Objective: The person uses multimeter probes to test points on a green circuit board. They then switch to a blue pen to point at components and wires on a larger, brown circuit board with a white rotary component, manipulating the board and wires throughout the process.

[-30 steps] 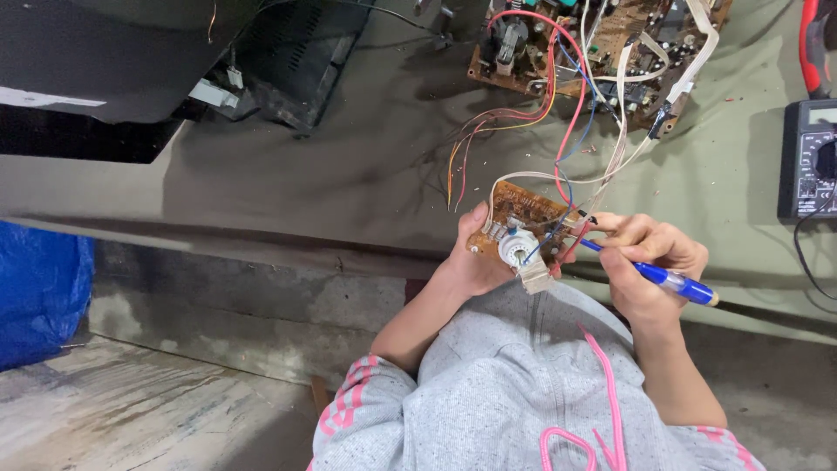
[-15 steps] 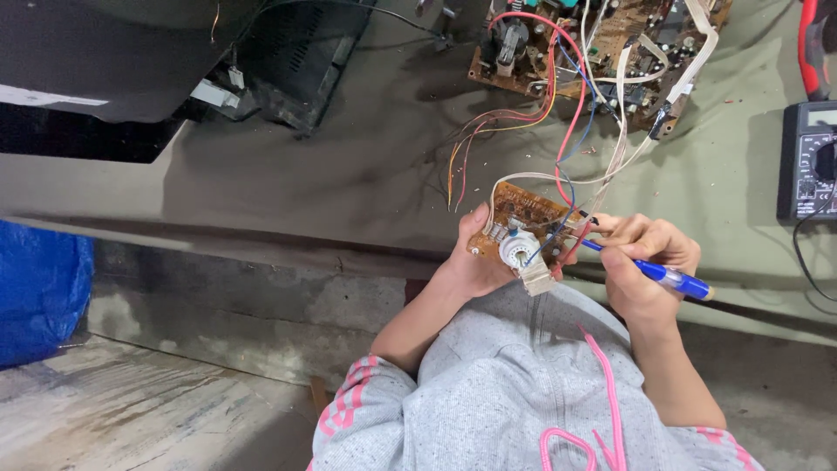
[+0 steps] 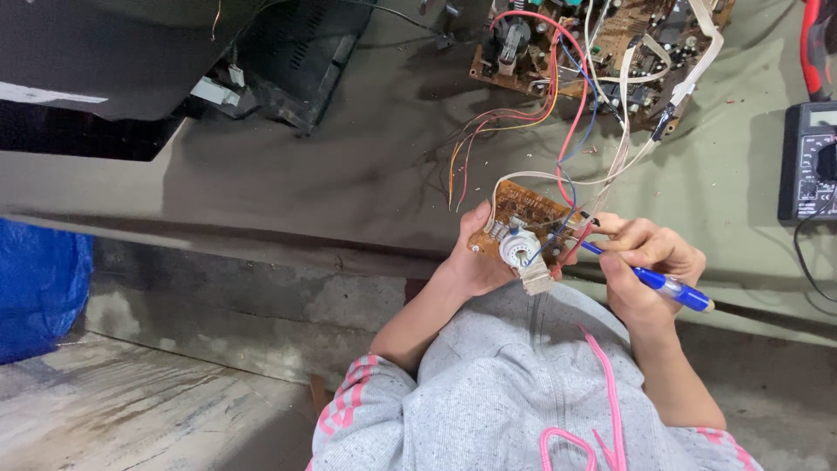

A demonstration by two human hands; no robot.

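small brown circuit board (image 3: 523, 222) sits in the middle of the view, held up just above the near edge of a grey-green workbench (image 3: 349, 174) and over the lap of a person in a speckled grey hoodie with pink drawstrings (image 3: 602, 384). the left hand (image 3: 475, 262) is clamped on the board from its left side, thumb over the top edge and fingers wrapped underneath. a round white socket (image 3: 518, 249) with a pale square base sticks out of the board's lower edge, toward the person. the right hand (image 3: 649, 262) is closed around a blue screwdriver (image 3: 667, 286) with a clear handle end, held like a pen; its thin tip points left and meets the right edge of the board, where red, blue and white wires (image 3: 571, 148) join it. those wires rise in a loose bundle to a larger brown circuit board (image 3: 602, 44), crowded with components, lying on the bench at the top of the view. to the far right a black digital multimeter (image 3: 806, 161) rests on the bench, with a red-handled tool (image 3: 815, 44) above it. at the upper left lies a dark plastic casing (image 3: 131, 61). a blue plastic bag (image 3: 39, 292) sits on the bare concrete floor (image 3: 131, 410) at the lower left.
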